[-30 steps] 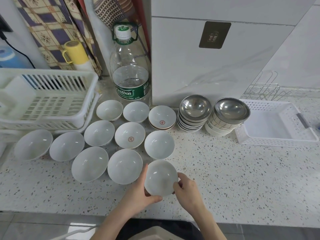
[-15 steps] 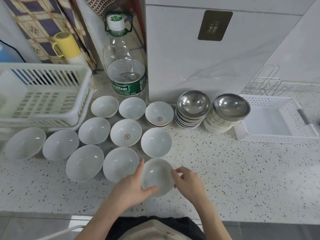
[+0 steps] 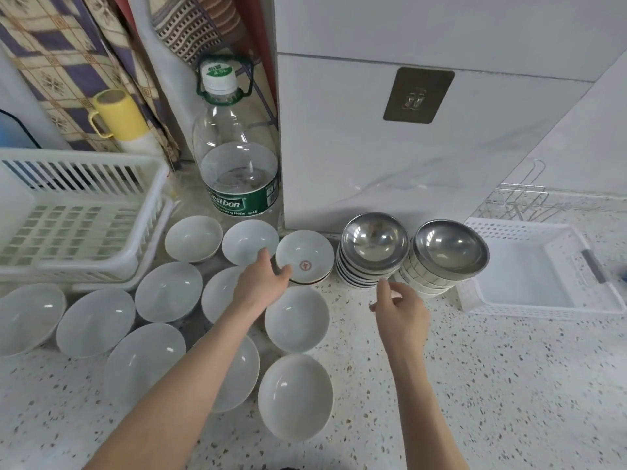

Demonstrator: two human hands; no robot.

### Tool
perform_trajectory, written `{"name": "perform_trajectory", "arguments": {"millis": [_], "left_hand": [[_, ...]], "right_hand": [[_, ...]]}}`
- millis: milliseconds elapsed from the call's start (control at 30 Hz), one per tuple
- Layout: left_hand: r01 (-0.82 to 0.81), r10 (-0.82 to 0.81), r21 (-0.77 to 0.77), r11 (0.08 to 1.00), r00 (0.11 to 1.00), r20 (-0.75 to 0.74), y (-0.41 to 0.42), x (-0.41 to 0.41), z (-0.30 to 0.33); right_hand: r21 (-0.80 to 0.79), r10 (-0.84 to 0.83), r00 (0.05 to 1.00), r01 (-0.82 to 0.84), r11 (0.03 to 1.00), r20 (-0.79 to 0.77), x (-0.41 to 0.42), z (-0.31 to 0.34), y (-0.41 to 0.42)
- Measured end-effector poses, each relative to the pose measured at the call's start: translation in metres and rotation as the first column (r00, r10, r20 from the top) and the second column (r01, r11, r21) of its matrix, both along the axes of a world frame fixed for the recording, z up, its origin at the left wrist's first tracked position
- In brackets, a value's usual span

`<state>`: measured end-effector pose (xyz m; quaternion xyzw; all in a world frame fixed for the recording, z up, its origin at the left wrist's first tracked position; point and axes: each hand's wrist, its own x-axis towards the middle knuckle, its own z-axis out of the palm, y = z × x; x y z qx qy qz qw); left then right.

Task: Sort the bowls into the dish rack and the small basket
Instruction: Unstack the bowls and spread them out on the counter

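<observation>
PROGRESS: none sorted; dish rack far L & small basket R of hands hold no bowls | L hand grips red-marked bowl rim | R hand loosely curled, holds nothing, near steel bowl stack | LEFT: all bowls

White bowls crowd the near-left desk; its near right lies bare. Steel bowl stacks block the far middle, between a water bottle and the small basket.

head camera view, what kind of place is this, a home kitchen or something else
Most likely a home kitchen counter. A speckled stone worktop holds many white bowls, stacked steel bowls, a plastic dish rack and a big water bottle, against a tiled wall.
</observation>
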<state>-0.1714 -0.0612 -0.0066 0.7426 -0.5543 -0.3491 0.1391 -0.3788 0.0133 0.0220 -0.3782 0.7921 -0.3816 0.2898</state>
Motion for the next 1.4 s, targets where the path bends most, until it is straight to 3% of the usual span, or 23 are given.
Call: {"name": "perform_trajectory", "arguments": {"millis": [167,533,867,1033,1133,1267,1400], "left_hand": [[-0.015,0.016,0.02,1.0,0.998,-0.053,-0.02,-0.005,-0.008],[0.038,-0.037,0.021,0.999,0.999,-0.018,-0.034,-0.002,-0.013],[0.016,-0.029,-0.124,0.992,0.994,-0.102,-0.037,-0.004,-0.005],[-0.062,0.028,-0.169,0.984,0.98,-0.197,-0.029,-0.002,0.006],[-0.148,0.083,-0.19,0.971,0.947,-0.311,-0.018,0.002,0.015],[-0.329,0.214,-0.134,0.935,0.822,-0.528,0.002,0.011,0.027],[-0.392,0.315,0.027,0.92,0.694,-0.648,0.022,0.024,0.034]], "right_hand": [[-0.024,-0.105,0.994,0.105,0.994,-0.016,-0.012,0.006,-0.025],[0.158,-0.023,0.972,0.062,0.986,-0.236,-0.011,0.013,-0.048],[0.156,0.004,0.956,0.044,0.987,-0.294,-0.006,0.026,-0.055],[0.068,0.0,0.959,0.02,0.998,-0.283,-0.006,0.033,-0.055],[-0.072,-0.017,0.979,0.002,0.997,-0.205,-0.008,0.037,-0.047],[-0.238,-0.011,0.993,0.04,0.97,0.12,-0.016,0.038,-0.012],[-0.22,-0.024,0.949,0.097,0.971,0.314,-0.027,0.016,0.034]]}}
